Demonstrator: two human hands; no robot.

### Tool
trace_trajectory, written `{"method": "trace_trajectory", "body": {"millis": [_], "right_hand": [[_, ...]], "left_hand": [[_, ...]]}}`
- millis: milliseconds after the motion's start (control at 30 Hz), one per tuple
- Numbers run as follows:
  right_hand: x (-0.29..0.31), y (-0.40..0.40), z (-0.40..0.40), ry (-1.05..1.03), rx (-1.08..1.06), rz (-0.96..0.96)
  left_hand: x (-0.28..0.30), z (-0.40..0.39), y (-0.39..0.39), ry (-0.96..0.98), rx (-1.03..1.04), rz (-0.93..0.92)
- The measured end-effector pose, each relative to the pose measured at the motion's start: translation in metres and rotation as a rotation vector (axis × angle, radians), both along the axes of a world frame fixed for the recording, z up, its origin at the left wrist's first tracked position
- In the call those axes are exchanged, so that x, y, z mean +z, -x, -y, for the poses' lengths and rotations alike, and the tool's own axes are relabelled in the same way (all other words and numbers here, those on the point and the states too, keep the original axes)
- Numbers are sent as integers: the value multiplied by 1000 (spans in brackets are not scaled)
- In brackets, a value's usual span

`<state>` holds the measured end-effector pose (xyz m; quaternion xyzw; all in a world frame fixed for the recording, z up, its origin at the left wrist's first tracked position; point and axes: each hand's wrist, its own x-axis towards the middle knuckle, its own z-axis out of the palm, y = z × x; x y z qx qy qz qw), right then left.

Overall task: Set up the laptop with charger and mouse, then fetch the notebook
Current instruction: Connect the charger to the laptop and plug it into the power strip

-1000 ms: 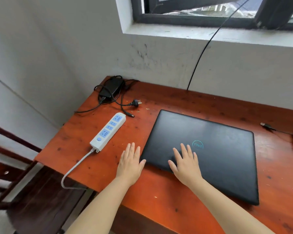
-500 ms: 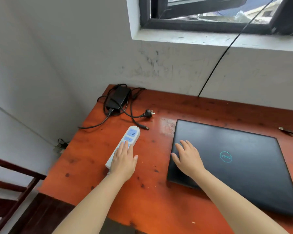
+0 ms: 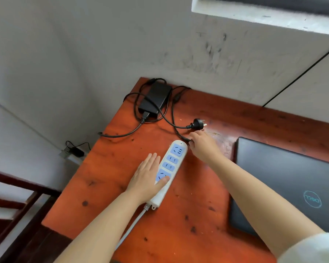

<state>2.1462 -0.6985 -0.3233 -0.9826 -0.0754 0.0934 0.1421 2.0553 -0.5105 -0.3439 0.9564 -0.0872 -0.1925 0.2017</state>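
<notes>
A closed black laptop (image 3: 292, 179) lies on the right of the red-brown wooden table (image 3: 188, 224). The black charger brick (image 3: 156, 99) sits at the table's far left corner, its cables looped around it. Its wall plug (image 3: 198, 123) lies loose on the table. A white power strip (image 3: 170, 168) with blue sockets lies left of the laptop. My left hand (image 3: 148, 177) rests flat beside the strip, thumb on its near socket. My right hand (image 3: 202, 145) pinches the charger's thin cable end just past the strip's far tip. No mouse or notebook shows.
The grey wall meets the table's back and left edges. A thin black wire (image 3: 300, 74) runs down the wall from the window ledge. A dark wooden chair (image 3: 11, 209) stands left of the table. A wall socket with a small plug (image 3: 74, 151) sits low on the left.
My right hand left the laptop lid and reached forward-left to the charger cable end. My left hand slid off the strip's top to its left side. The view tilted down and left.
</notes>
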Motion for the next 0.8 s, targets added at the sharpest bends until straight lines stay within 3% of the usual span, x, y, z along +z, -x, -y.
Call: {"method": "trace_trajectory", "body": {"millis": [133, 367, 567, 800], "right_hand": [[-12, -12, 6, 75, -34, -57], [0, 13, 41, 92, -63, 37], [11, 36, 93, -18, -201, -21], [10, 41, 82, -111, -189, 20]], "left_hand": [[-7, 8, 3, 22, 4, -16], [1, 11, 2, -65, -6, 1], [19, 30, -2, -79, 115, 51], [45, 59, -41, -113, 149, 140]]}}
